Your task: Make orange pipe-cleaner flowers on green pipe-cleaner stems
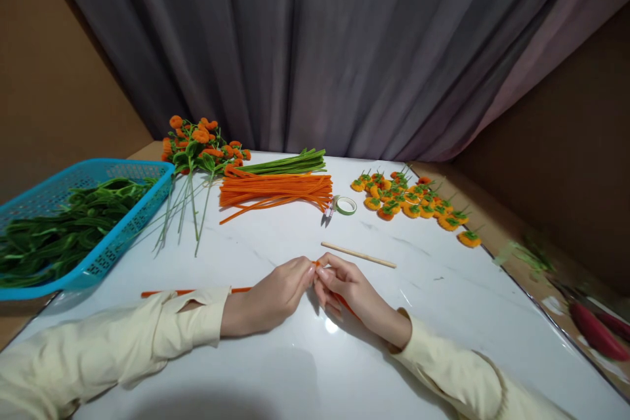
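My left hand [273, 295] and my right hand [352, 289] meet fingertip to fingertip over the white table. Both pinch an orange pipe cleaner [152, 294]; a small orange bit shows between the fingertips. One straight length sticks out to the left behind my left wrist. More orange shows under my right palm, and the rest is hidden by the fingers. Just beyond my right hand lies a thin wooden stick [358, 254]. Further back is a bundle of orange pipe cleaners [275, 190], beside small snips [328, 210] and a roll of green tape [346, 205].
At left stands a blue basket [115, 230] of green fuzzy leaves [73, 230]. Orange flowers on stems [201, 138] and green pipe cleaners [290, 163] lie at the back. Several orange-yellow flower heads [411, 200] spread at right, with a red-handled tool [598, 331] beyond the table's edge.
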`<state>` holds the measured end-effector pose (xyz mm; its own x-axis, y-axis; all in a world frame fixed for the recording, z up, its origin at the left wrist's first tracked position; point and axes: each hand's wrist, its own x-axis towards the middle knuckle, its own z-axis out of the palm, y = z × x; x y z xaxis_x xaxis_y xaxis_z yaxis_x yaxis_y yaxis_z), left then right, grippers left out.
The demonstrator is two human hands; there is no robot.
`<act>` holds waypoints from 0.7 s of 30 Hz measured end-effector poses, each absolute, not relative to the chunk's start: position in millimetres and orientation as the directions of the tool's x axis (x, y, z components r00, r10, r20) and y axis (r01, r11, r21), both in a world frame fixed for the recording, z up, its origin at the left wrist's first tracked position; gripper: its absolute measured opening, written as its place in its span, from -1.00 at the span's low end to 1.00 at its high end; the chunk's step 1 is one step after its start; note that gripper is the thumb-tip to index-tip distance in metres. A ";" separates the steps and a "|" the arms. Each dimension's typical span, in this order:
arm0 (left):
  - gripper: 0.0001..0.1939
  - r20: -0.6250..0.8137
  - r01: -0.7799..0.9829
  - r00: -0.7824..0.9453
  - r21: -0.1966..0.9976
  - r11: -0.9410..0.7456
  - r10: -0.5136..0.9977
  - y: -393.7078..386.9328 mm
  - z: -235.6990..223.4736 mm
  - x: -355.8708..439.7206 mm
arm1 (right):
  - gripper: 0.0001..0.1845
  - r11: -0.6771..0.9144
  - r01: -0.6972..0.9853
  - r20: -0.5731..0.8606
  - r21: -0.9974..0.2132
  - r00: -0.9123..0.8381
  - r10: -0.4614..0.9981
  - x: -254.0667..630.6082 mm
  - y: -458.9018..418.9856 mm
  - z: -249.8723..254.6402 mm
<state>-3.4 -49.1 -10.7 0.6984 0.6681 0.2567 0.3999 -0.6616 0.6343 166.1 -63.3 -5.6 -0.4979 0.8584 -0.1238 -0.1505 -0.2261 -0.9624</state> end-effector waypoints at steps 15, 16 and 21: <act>-0.74 0.261 0.400 0.685 0.645 -0.651 0.680 -50.1 -7.4 -3.3 | -0.71 -0.211 -0.095 -0.127 -0.973 -0.543 0.830 171.1 -62.9 -3.5; -0.74 0.262 0.401 0.684 0.645 -0.650 0.681 -50.1 -7.1 -3.2 | -0.71 -0.207 -0.092 -0.124 -0.974 -0.547 0.828 171.6 -62.5 -4.3; -0.73 0.269 0.405 0.682 0.636 -0.657 0.680 -50.2 -5.7 -3.3 | -0.72 -0.150 -0.066 -0.092 -0.986 -0.537 0.839 173.2 -61.8 -6.5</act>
<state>-3.3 -50.2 -5.7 0.6817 0.6804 0.2690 0.4047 -0.6570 0.6360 173.2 -61.8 -6.5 -0.5367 0.8388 -0.0917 -0.0660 -0.1500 -0.9865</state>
